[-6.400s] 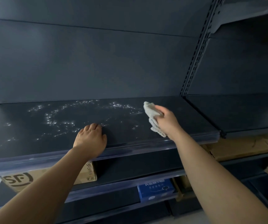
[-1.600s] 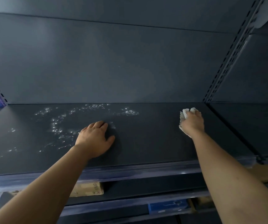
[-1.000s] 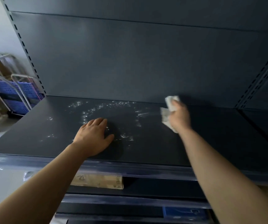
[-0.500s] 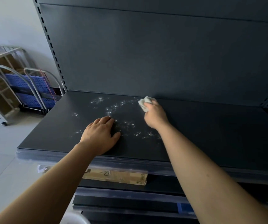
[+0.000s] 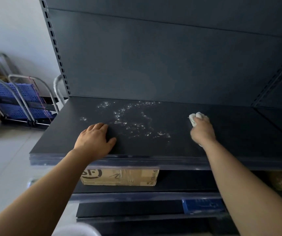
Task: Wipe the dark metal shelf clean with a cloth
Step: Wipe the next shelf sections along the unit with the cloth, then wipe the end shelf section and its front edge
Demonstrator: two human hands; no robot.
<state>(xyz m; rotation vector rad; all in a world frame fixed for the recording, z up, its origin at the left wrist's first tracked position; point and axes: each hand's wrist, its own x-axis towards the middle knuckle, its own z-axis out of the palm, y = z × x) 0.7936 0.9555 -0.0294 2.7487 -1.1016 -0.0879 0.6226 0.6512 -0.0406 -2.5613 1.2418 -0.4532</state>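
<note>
The shelf [image 5: 230, 138] is dark metal, matt and smooth, dotted with glistening pale specks [image 5: 131, 123] toward 11 o'clock of its middle. The back panel [image 5: 153, 65] shares that matt finish, and a glossy clear plastic strip [image 5: 153, 163] runs along the front edge. The cloth [image 5: 194, 117], at 3 o'clock from the specks, is white, soft and nubbly; at 6 o'clock sits a matt brown cardboard box [image 5: 119, 178], and at 9 o'clock a trolley [image 5: 17, 99] of perforated blue plastic and grey metal tube stands on faintly glossy floor tiles [image 5: 5, 167].

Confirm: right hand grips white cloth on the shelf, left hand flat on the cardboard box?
Wrong on the left hand: it rests flat on the shelf; the cardboard box sits one level below. Right hand grips the white cloth, as the head view shows.
</note>
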